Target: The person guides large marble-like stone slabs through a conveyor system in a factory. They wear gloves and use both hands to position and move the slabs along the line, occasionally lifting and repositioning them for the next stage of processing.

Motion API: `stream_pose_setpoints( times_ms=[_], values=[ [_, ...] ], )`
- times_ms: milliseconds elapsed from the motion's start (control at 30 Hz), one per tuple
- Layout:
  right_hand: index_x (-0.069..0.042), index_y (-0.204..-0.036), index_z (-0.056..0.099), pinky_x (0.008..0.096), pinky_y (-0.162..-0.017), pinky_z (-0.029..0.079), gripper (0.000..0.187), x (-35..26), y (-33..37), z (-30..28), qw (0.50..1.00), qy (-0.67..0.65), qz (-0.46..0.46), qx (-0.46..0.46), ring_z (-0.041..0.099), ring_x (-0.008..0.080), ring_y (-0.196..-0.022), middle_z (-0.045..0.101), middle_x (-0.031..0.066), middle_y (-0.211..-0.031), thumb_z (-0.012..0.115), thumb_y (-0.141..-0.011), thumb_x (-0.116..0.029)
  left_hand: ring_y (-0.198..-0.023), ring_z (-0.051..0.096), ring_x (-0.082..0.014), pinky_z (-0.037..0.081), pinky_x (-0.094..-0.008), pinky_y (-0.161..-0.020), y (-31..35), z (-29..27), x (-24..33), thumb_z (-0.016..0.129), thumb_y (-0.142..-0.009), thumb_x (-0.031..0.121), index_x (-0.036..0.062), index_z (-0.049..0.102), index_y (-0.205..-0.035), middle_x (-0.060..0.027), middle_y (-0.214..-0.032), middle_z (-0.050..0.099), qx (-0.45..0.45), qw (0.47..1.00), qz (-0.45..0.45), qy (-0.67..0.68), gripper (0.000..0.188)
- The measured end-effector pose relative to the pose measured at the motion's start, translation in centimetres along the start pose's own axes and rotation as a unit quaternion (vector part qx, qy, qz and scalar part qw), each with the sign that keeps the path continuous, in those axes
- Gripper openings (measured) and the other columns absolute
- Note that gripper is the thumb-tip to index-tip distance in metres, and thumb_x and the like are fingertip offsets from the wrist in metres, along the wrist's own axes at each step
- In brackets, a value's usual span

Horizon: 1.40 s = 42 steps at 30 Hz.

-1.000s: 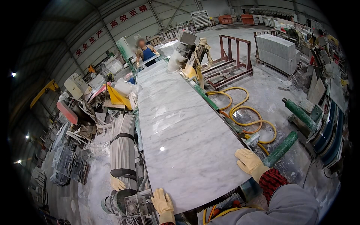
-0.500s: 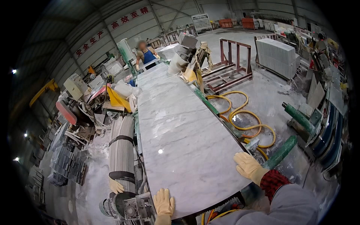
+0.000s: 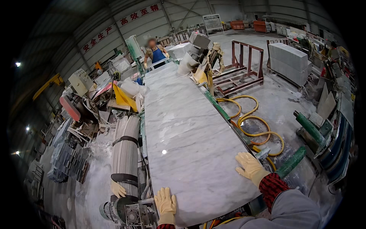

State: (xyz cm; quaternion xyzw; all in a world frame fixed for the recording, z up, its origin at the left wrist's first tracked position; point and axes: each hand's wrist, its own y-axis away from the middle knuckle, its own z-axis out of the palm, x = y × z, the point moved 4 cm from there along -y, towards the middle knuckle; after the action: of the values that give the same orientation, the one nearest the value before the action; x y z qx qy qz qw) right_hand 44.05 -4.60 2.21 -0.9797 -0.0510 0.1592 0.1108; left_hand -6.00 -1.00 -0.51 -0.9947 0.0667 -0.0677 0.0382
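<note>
A long white marble slab (image 3: 190,133) with grey veining, wet and glossy in places, lies flat and stretches away from me. My left hand (image 3: 165,203), in a cream glove, rests palm down on the slab's near left corner, fingers extended. On the right edge near the close corner lies my right hand (image 3: 249,167), also gloved, its fingers stretched out flat and thumb apart. Neither hand grasps anything. Another cream glove (image 3: 118,189) sits left of the slab, against a strapped grey pleated bellows (image 3: 126,156); whether a hand is inside cannot be seen.
An electric motor (image 3: 110,211) stands beside the near left corner. A yellow hose (image 3: 263,133) loops over the floor at right, near a green cylinder (image 3: 291,162). A person in a blue apron (image 3: 157,55) stands at the far end. Farther right are a rust-red frame (image 3: 244,68) and stacked slabs (image 3: 288,63).
The view has swung slightly, so the surroundings sit farther right in the picture. Both hands remain flat on the slab, with the right one a little farther in from its near corner.
</note>
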Motion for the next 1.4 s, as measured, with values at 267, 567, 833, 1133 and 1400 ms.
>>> stream_pose_setpoints(
  times_ms=[267, 567, 833, 1133, 1400],
  values=[
    [-0.008, -0.159, 0.052, 0.0492, -0.131, 0.031, 0.069, 1.2, -2.2, 0.7, 1.0, 0.013, -0.001, 0.0, 0.041, 0.0409, -0.156, 0.048, 0.0221, -0.166, 0.065, -0.103, -0.046, -0.162, 0.031, -0.0405, 0.02, -0.0579, -0.133, -0.2, -0.6, 0.3, 0.051, -0.11, 0.044, 0.0134, 0.043, -0.166, -0.0185, -0.174, 0.039, -0.021, 1.0, 0.0, -0.003, 0.064],
    [-0.007, -0.158, 0.052, 0.0479, -0.132, 0.03, 0.069, 2.1, -3.8, 1.3, 1.0, 0.01, -0.016, 0.017, 0.042, 0.0383, -0.155, 0.049, 0.0201, -0.166, 0.068, -0.102, -0.044, -0.161, 0.033, -0.0416, 0.02, -0.058, -0.132, 0.1, -0.9, 0.2, 0.053, -0.109, 0.044, 0.0124, 0.044, -0.165, -0.0201, -0.172, 0.041, -0.016, 1.0, 0.006, 0.0, 0.065],
    [-0.006, -0.156, 0.053, 0.0472, -0.131, 0.032, 0.067, 1.8, -4.3, 0.6, 1.0, 0.0, -0.006, 0.009, 0.043, 0.0381, -0.154, 0.05, 0.0202, -0.164, 0.067, -0.102, -0.043, -0.159, 0.036, -0.0425, 0.021, -0.058, -0.132, 0.6, -0.9, 0.3, 0.056, -0.108, 0.043, 0.0121, 0.046, -0.163, -0.0204, -0.17, 0.043, -0.004, 1.0, 0.006, 0.002, 0.064],
    [-0.004, -0.152, 0.056, 0.0487, -0.128, 0.036, 0.061, 0.8, -1.1, 0.4, 0.999, 0.002, 0.027, 0.045, 0.046, 0.0399, -0.151, 0.054, 0.0224, -0.159, 0.066, -0.102, -0.039, -0.156, 0.039, -0.0404, 0.024, -0.0579, -0.13, 0.7, -1.6, 0.7, 0.058, -0.107, 0.042, 0.0124, 0.05, -0.16, -0.0188, -0.168, 0.047, 0.012, 1.0, 0.014, -0.002, 0.061],
    [0.0, -0.147, 0.06, 0.051, -0.125, 0.04, 0.058, -1.9, 7.7, -1.7, 0.993, 0.021, 0.025, 0.115, 0.052, 0.043, -0.145, 0.059, 0.0251, -0.153, 0.07, -0.098, -0.031, -0.16, 0.035, -0.039, 0.022, -0.0554, -0.133, 0.8, -1.5, 0.7, 0.054, -0.109, 0.044, 0.0136, 0.047, -0.162, -0.0176, -0.171, 0.044, 0.002, 1.0, 0.0, 0.014, 0.061]
  ],
)
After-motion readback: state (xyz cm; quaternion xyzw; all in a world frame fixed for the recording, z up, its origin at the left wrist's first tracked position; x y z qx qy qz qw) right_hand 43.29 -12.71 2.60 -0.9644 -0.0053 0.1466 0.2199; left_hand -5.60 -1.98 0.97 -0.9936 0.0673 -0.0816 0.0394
